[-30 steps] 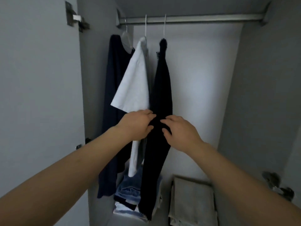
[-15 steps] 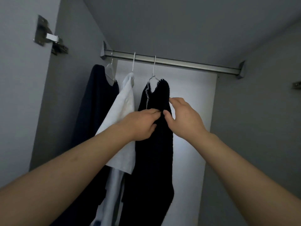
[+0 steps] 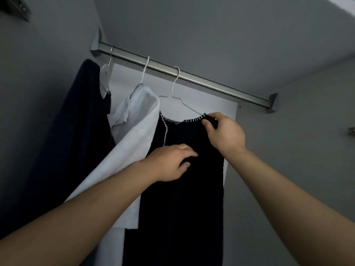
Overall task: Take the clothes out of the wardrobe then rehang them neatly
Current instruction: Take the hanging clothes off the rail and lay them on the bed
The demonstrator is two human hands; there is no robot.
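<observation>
The black knit garment (image 3: 184,179) hangs on a white wire hanger (image 3: 173,89) from the rail (image 3: 192,76), beside a white shirt (image 3: 134,143). It looks soft, light and limp, so I judge the shoulder seam the best hold. My right hand (image 3: 223,133) pinches that shoulder edge; my left hand (image 3: 169,163) lies flat on the chest. Half a second ago both hands bunched the fabric lower, close together.

One head-worn wide-angle view looks forward and upward from just outside the wardrobe, tilted (horizon leaning) so the brushed metal hanging rail (image 3: 184,75) slants down to the right. It sits close: both bare forearms fill the lower frame.
</observation>
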